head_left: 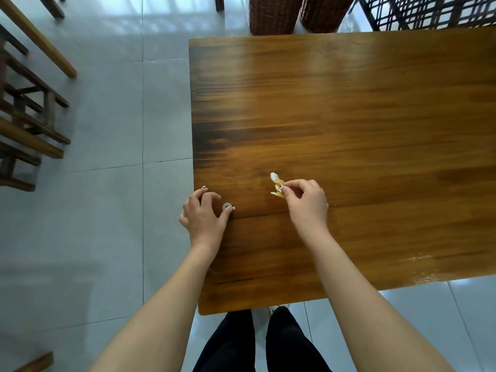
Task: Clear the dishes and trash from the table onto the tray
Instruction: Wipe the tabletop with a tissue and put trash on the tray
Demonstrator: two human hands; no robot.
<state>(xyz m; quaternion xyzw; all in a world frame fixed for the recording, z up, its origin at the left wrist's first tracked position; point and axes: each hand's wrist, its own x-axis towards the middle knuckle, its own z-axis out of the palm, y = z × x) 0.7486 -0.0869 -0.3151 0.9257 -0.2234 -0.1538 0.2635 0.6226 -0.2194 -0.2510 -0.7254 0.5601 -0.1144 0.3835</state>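
Observation:
A small crumpled yellowish-white wrapper (277, 185) is pinched between the thumb and forefinger of my right hand (304, 201), just above the wooden table (349, 116). My left hand (205, 212) rests at the table's left edge with curled fingers. Its thumb tip touches a small round silver-grey piece (227, 206) lying on the wood. No tray and no dishes are in view.
Wooden benches (32, 124) stand on the tiled floor to the left. Two brown wicker cylinders (273, 14) and a black lattice chair (429, 12) stand beyond the table's far edge. A wet patch (421, 269) glistens near the table's right front edge.

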